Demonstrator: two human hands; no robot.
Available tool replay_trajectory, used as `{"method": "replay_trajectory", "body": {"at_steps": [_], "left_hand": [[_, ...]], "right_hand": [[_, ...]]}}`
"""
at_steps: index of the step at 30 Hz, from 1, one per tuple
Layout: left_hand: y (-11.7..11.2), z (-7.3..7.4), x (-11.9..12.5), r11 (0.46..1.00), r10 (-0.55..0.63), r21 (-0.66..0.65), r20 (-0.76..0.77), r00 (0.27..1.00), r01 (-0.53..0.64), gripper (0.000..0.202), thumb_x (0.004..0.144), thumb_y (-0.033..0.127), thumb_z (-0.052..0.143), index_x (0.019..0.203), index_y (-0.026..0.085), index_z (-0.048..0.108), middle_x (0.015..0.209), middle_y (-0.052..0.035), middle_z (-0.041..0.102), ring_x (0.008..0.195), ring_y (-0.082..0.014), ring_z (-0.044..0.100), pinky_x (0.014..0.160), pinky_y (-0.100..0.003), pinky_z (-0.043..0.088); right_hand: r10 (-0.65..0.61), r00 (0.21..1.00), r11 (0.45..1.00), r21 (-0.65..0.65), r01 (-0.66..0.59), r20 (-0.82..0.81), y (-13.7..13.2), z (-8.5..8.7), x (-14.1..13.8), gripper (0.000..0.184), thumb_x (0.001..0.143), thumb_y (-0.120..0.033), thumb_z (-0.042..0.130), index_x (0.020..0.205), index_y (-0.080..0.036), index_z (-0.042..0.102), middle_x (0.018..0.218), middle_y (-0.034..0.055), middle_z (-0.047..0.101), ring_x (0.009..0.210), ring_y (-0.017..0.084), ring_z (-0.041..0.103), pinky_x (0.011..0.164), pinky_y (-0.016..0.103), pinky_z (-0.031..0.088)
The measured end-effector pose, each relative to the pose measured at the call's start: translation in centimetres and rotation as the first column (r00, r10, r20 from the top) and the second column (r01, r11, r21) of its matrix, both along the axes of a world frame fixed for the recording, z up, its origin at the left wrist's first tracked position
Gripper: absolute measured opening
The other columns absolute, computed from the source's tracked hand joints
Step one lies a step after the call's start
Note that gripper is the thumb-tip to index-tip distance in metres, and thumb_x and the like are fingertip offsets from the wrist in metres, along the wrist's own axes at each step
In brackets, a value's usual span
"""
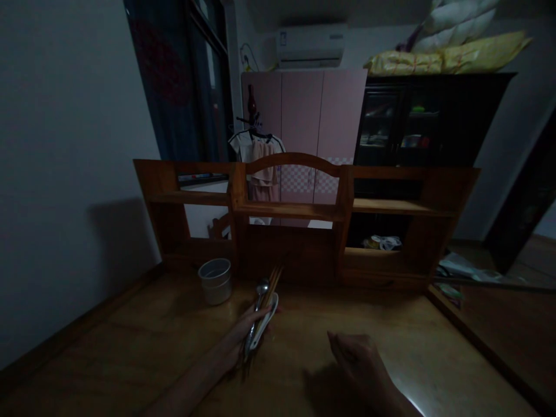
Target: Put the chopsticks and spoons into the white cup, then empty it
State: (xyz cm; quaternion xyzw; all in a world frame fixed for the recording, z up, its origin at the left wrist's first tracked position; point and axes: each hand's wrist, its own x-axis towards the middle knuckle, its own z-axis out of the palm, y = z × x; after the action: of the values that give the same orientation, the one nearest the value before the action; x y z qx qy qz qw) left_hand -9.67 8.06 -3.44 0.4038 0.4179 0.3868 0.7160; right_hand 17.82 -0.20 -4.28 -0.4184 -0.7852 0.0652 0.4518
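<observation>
Our L grip (247, 325) is clamped on wooden chopsticks (274, 280), w/ a metal spoon (262, 286) & a white soup spoon (266, 322), over the worktop (174, 341), nr a metal container (216, 284). Our R grip (358, 351), fingers curled together, is well apart from the L, also over the worktop.

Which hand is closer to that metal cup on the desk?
Left. The left hand, holding chopsticks and spoons, is to the right of the metal cup and closer to the camera; the right hand is much farther to its right.
</observation>
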Motion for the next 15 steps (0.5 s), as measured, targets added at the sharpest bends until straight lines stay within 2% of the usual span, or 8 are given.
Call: {"method": "replay_trajectory", "body": {"at_steps": [6,11,15], "left_hand": [[0.4,-0.5,-1.0,0.998,-0.053,0.029,0.048,0.997,0.051,0.042,0.085,0.039,0.062,0.121,0.018,0.054,0.057,0.0037,0.052,0.034,-0.0049,0.040,0.031,-0.013,0.033],[1.0,-0.9,-1.1,0.999,-0.031,-0.005,0.119,0.992,0.032,0.042,0.085,0.041,0.063,0.116,0.014,0.060,0.058,0.0015,0.053,0.038,-0.0065,0.046,0.032,-0.014,0.037],[0.9,-0.4,-1.0,0.996,0.055,-0.074,0.076,0.996,-0.050,0.039,0.083,0.037,0.066,0.111,0.010,0.064,0.062,-0.0023,0.060,0.044,-0.0089,0.055,0.037,-0.015,0.045]], "right_hand": [[-0.042,0.999,0.999,-0.007,0.042,0.012,-0.1,0.0,0.3,0.040,0.096,-0.022,0.046,0.057,-0.017,0.038,0.050,-0.0062,0.029,0.042,0.006,0.029,0.046,0.022,0.019],[-0.030,0.999,0.999,-0.016,0.031,0.025,0.2,-0.2,0.5,0.041,0.096,-0.023,0.045,0.057,-0.017,0.038,0.051,-0.0063,0.029,0.043,0.005,0.028,0.046,0.022,0.019],[-0.025,0.999,0.999,-0.027,0.026,0.036,0.2,-0.1,0.3,0.040,0.096,-0.022,0.044,0.057,-0.017,0.037,0.051,-0.0060,0.030,0.043,0.006,0.029,0.046,0.022,0.019]]}}
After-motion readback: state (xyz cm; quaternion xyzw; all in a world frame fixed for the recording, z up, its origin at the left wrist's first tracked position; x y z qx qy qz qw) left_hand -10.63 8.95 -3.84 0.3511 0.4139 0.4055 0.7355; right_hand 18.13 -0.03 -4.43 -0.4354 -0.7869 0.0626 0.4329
